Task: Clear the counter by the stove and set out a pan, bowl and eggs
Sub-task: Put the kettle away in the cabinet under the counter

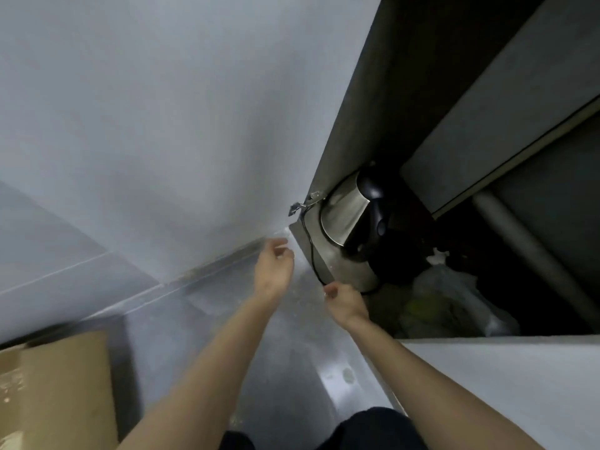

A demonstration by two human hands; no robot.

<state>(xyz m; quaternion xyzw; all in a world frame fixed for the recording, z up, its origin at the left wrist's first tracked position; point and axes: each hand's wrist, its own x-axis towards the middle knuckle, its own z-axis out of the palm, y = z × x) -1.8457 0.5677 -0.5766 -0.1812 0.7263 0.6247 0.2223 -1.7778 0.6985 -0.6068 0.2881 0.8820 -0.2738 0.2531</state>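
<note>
A stainless steel electric kettle (344,219) with a black handle lies tilted inside a low open cabinet (406,92). Its black cord (312,254) runs down the cabinet's front edge. My right hand (345,303) is at the cabinet floor's edge, and its fingertips pinch the cord's lower bend. My left hand (274,267) hovers just left of the cabinet's opening with loosely curled fingers and holds nothing. No pan, bowl or eggs are in view.
A metal hinge (306,203) juts out at the cabinet's left edge. Plastic bags (448,303) fill the dark cabinet floor beside the kettle. A pipe (526,248) runs through the back. A cardboard box (55,384) stands on the grey floor at lower left.
</note>
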